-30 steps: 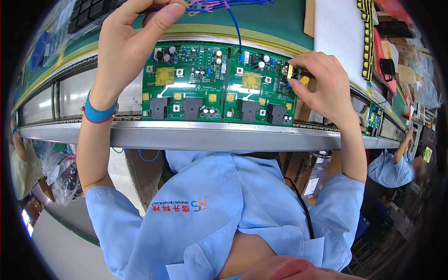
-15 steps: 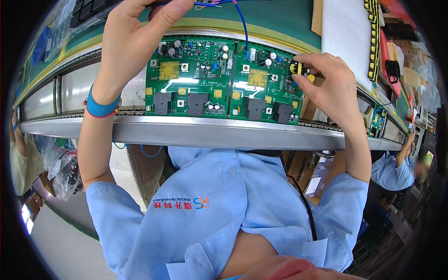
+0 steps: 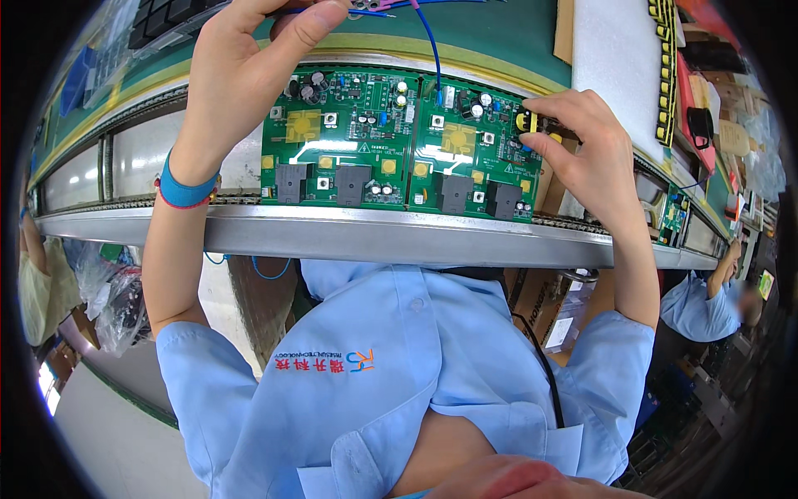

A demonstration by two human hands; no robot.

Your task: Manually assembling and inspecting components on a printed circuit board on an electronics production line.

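Note:
Two joined green circuit boards (image 3: 391,150) lie on the rail line in front of me, carrying capacitors, dark block-shaped parts and yellow pads. At the boards' right edge, my right hand (image 3: 586,150) pinches a small yellow-and-black coil component (image 3: 525,122) between thumb and fingers. Whether that part is seated in the board cannot be made out. My left hand (image 3: 249,75) is over the far left of the boards, closed on a blue wire (image 3: 366,12) with a bare tip; its fingertips are partly cut off by the upper edge. Another blue wire (image 3: 435,58) runs down to the boards' far edge.
A metal rail (image 3: 399,237) runs along the near side. Beyond the boards is a green work mat (image 3: 482,33). White foam (image 3: 611,66) with a row of yellow-and-black components (image 3: 663,83) stands at far right. Another board (image 3: 673,214) sits farther right, near a co-worker's sleeve (image 3: 698,308).
My left hand has shifted slightly right, still closed on the blue wire. My right hand stays at the coil component with only a small change of its fingers.

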